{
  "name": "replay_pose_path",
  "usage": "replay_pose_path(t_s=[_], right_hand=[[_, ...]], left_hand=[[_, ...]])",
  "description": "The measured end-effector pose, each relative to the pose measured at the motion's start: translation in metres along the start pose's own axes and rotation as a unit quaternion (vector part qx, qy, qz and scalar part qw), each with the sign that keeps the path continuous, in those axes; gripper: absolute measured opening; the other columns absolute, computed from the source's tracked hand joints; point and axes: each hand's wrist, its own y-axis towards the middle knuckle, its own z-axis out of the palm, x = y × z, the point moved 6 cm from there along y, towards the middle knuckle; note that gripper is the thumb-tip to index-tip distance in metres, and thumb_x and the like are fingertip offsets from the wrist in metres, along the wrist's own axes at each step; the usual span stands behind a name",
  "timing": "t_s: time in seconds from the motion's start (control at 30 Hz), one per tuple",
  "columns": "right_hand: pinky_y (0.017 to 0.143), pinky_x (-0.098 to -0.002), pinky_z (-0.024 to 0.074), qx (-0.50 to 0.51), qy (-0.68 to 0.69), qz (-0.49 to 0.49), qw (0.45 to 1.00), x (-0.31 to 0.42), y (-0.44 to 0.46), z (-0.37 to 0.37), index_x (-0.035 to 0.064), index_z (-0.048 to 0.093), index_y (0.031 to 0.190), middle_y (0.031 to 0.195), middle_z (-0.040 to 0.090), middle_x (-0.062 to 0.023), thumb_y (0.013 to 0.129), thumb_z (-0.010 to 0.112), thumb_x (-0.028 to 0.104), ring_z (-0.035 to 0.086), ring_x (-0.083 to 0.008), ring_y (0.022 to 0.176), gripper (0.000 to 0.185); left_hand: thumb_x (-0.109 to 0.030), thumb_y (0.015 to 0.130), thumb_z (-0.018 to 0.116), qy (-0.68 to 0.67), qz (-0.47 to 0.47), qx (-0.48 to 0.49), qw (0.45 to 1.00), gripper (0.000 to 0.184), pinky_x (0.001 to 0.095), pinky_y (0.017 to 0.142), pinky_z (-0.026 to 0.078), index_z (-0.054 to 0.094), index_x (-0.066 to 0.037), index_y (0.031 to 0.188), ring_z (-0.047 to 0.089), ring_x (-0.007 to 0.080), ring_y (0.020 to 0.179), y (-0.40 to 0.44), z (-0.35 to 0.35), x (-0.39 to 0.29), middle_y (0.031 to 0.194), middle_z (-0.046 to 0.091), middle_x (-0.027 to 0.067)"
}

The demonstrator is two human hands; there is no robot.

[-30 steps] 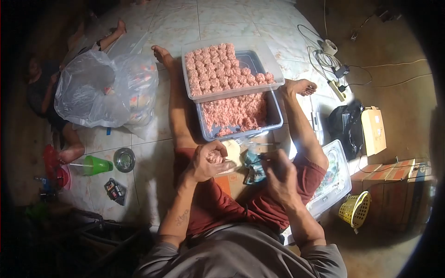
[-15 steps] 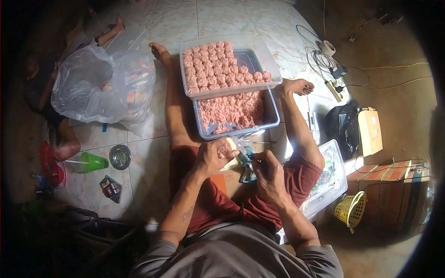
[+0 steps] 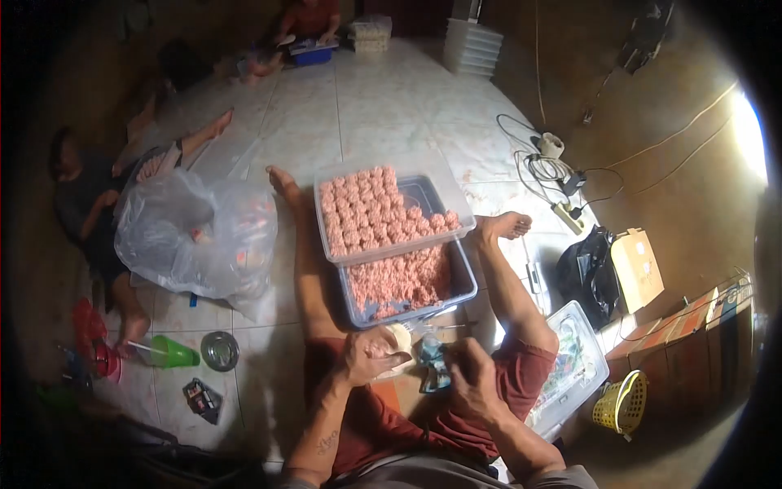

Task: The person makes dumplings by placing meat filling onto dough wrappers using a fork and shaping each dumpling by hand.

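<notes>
My left hand (image 3: 364, 359) is curled around a lump of pink minced filling (image 3: 378, 348), its thumb stretched out to the right. Just beyond it lies a pale, round, flat stack (image 3: 399, 337). My right hand (image 3: 475, 376) is closed, fingertips pinched together; what they hold, if anything, I cannot make out. Beside it is a crumpled blue-and-white cloth or wrapper (image 3: 433, 364). Ahead, a clear plastic tray (image 3: 329, 251) bears rows of shaped pink dumplings or balls (image 3: 362, 208). It rests partly over a blue-grey tub (image 3: 463, 303) of loose pink mince (image 3: 399, 281).
On the left are a big clear plastic bag (image 3: 175, 253), a green cup (image 3: 173, 352) and a glass ashtray (image 3: 220, 350). Cables (image 3: 554, 167), a black bag (image 3: 588, 269), a lidded box (image 3: 599, 371) and a yellow basket (image 3: 623, 399) lie right. Other people sit at left and back.
My view has tilted up, so the far floor and another person at the back now show. My left hand has turned and its fingers cover more of the pink lump. My right hand stays pinched.
</notes>
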Motion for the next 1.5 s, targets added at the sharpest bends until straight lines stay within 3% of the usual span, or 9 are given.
replay_pose_path(t_s=[0.07, 0.2, 0.4, 0.53, 0.6, 0.93, 1.1, 1.27, 1.5], right_hand=[[0.07, -0.0344, 0.0503, 0.149, -0.084, -0.024, 0.985, 0.001, 0.001, 0.015, -0.0015, 0.061, 0.105, 0.088, 0.06, -0.0151, 0.091, 0.057, -0.01, 0.064, -0.0192, 0.081, 0.017], [0.067, -0.04, 0.051, 0.025, 0.028, 0.018, 0.999, 0.003, -0.002, 0.004, -0.0013, 0.064, 0.104, 0.09, 0.063, -0.019, 0.094, 0.06, -0.002, 0.066, -0.031, 0.075, 0.01], [0.07, -0.0327, 0.0505, 0.113, -0.08, -0.016, 0.99, 0.017, -0.002, 0.012, -0.0025, 0.061, 0.103, 0.087, 0.063, -0.012, 0.093, 0.058, -0.006, 0.063, -0.019, 0.079, 0.011], [0.076, -0.0284, 0.0503, 0.019, -0.031, 0.044, 0.998, 0.013, 0.001, -0.009, -0.0044, 0.06, 0.106, 0.09, 0.064, -0.0097, 0.094, 0.059, -0.007, 0.059, -0.0147, 0.083, 0.013], [0.075, -0.0302, 0.0508, 0.1, 0.005, 0.087, 0.991, 0.001, -0.001, 0.006, -0.0041, 0.061, 0.106, 0.089, 0.064, -0.0113, 0.093, 0.06, -0.006, 0.06, -0.0157, 0.081, 0.013], [0.069, -0.0405, 0.0518, 0.042, -0.107, -0.013, 0.993, 0.004, 0.004, 0.015, -0.0011, 0.063, 0.096, 0.089, 0.062, -0.02, 0.087, 0.065, -0.004, 0.065, -0.0369, 0.077, 0.01], [0.067, -0.0444, 0.048, 0.105, -0.113, -0.048, 0.987, -0.003, 0.013, 0.032, -0.0009, 0.065, 0.096, 0.083, 0.058, -0.0208, 0.088, 0.06, -0.004, 0.061, -0.0391, 0.074, 0.01], [0.069, -0.0477, 0.0495, -0.031, -0.289, -0.108, 0.951, -0.013, 0.084, -0.018, -0.0015, 0.067, 0.098, 0.087, 0.063, -0.0233, 0.087, 0.064, 0.002, 0.062, -0.0425, 0.079, 0.012], [0.093, -0.0491, 0.0498, 0.178, -0.379, -0.151, 0.895, -0.068, 0.135, 0.018, -0.0016, 0.067, 0.114, 0.104, 0.068, -0.0225, 0.087, 0.062, 0.01, 0.063, -0.0412, 0.102, 0.03]], left_hand=[[-0.025, 0.073, 0.093, 0.167, 0.031, -0.036, 0.985, 0.034, 0.0343, 0.068, 0.053, 0.07, -0.006, 0.089, 0.065, 0.0202, 0.069, 0.004, 0.01, -0.012, 0.075, 0.07, 0.0064], [-0.027, 0.078, 0.088, 0.042, 0.117, -0.078, 0.989, 0.033, 0.0375, 0.068, 0.052, 0.068, -0.003, 0.088, 0.068, 0.0235, 0.072, 0.0, 0.0, -0.047, 0.075, 0.069, 0.013], [-0.022, 0.076, 0.092, 0.205, 0.053, -0.067, 0.975, 0.032, 0.0308, 0.067, 0.052, 0.067, -0.003, 0.086, 0.067, 0.0127, 0.072, 0.0, 0.006, -0.034, 0.08, 0.072, 0.0036], [-0.022, 0.078, 0.091, -0.194, 0.034, -0.094, 0.976, 0.032, 0.0263, 0.059, 0.046, 0.066, -0.002, 0.081, 0.053, 0.0059, 0.061, -0.012, -0.005, -0.039, 0.066, 0.062, 0.0006], [-0.023, 0.077, 0.092, 0.042, 0.022, -0.033, 0.998, 0.035, 0.028, 0.059, 0.046, 0.065, -0.003, 0.082, 0.053, 0.0067, 0.063, -0.009, 0.0, -0.031, 0.07, 0.064, 0.0029], [-0.017, 0.074, 0.094, -0.011, 0.082, -0.07, 0.994, 0.034, 0.0295, 0.065, 0.051, 0.063, -0.006, 0.082, 0.059, 0.01, 0.07, 0.003, -0.007, -0.029, 0.075, 0.066, 0.0034], [-0.019, 0.071, 0.095, 0.177, 0.041, 0.001, 0.983, 0.042, 0.0271, 0.073, 0.052, 0.066, -0.004, 0.097, 0.061, 0.0084, 0.079, 0.013, 0.001, 0.006, 0.085, 0.066, -0.0005], [-0.032, 0.074, 0.094, -0.012, -0.073, -0.031, 0.997, 0.058, 0.0277, 0.08, 0.052, 0.064, -0.001, 0.112, 0.061, 0.0108, 0.087, 0.01, -0.004, 0.013, 0.099, 0.066, 0.0036], [-0.05, 0.093, 0.073, -0.132, -0.073, -0.015, 0.989, 0.06, 0.0306, 0.091, 0.048, 0.061, 0.001, 0.123, 0.059, 0.0136, 0.101, 0.022, 0.002, 0.008, 0.107, 0.064, 0.0049]])
